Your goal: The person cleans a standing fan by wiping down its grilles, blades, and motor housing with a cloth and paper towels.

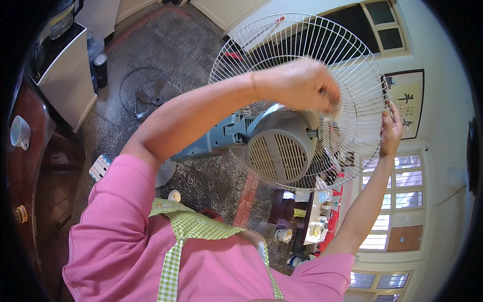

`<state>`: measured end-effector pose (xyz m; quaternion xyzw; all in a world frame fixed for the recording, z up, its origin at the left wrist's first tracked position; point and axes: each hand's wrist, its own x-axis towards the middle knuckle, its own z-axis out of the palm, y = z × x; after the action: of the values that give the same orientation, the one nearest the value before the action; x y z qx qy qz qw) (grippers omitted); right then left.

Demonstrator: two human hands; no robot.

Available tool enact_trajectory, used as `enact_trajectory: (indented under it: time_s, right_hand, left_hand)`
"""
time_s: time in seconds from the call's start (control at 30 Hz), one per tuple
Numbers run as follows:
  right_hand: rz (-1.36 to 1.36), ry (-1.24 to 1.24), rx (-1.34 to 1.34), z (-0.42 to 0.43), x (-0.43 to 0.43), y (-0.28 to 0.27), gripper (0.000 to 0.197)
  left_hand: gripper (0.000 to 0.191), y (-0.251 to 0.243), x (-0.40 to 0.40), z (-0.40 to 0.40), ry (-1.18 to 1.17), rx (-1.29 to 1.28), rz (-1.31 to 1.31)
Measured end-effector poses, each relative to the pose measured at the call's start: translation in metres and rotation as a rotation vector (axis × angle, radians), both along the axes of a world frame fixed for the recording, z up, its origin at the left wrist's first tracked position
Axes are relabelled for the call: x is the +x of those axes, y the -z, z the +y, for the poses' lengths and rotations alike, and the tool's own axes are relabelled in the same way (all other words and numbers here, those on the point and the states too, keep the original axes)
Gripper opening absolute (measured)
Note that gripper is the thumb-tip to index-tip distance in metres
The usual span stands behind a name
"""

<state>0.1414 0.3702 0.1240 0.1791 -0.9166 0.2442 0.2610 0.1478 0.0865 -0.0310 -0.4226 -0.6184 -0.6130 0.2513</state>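
A pedestal fan stands before me, with a round white wire guard point(362, 90) behind a grey slotted motor housing point(279, 156). My right hand point(391, 128) grips the guard's outer rim, thumb on the near side. In front of the wires, my left hand point(313, 88) is curled and blurred by motion, close to the guard above the motor. A small pale thing shows at its fingertips; its kind is too blurred to tell. Below my left forearm runs the fan's blue-grey column point(215, 137), partly hidden. No blades are seen on the motor.
On the speckled floor lie dark fan blades point(157, 99) with another wire guard. A wooden table point(24, 166) at left holds a white cup point(20, 132). A dark canister point(100, 70) stands beside a white cabinet point(68, 81). At lower right are a white tub point(283, 235) and a cluttered shelf point(315, 221).
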Motion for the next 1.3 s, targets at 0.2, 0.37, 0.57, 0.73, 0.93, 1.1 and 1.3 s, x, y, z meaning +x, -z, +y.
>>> enact_trajectory:
  time_s: [0.2, 0.37, 0.57, 0.73, 0.93, 1.1, 1.3]
  right_hand:
    - [-0.007, -0.010, -0.015, 0.003, -0.001, -0.003, 0.052]
    - [0.009, -0.046, -0.012, 0.008, -0.006, -0.003, 0.050]
    - [-0.052, -0.041, -0.085, -0.002, -0.008, 0.002, 0.051]
    - [-0.019, -0.042, -0.027, -0.002, -0.005, 0.000, 0.051]
    - [-0.037, -0.035, -0.038, 0.019, -0.015, -0.002, 0.054]
    - [-0.103, 0.002, -0.075, 0.013, -0.001, -0.010, 0.054]
    - [-0.058, -0.018, -0.067, 0.009, -0.010, -0.004, 0.055]
  left_hand:
    - [0.013, 0.024, -0.038, -0.010, -0.555, 0.025, 0.437]
    - [0.007, 0.120, -0.014, -0.030, -0.611, -0.379, 0.339]
    - [0.013, 0.140, 0.009, -0.082, -0.813, -0.753, -0.160]
    - [0.015, 0.131, -0.002, -0.037, -0.592, -0.178, 0.154]
    - [0.010, 0.114, 0.014, -0.070, -0.364, -1.102, -0.236]
    - [0.019, 0.110, 0.008, -0.048, -0.295, -0.146, 0.059]
    - [0.010, 0.117, 0.002, -0.055, -0.380, -0.895, -0.119]
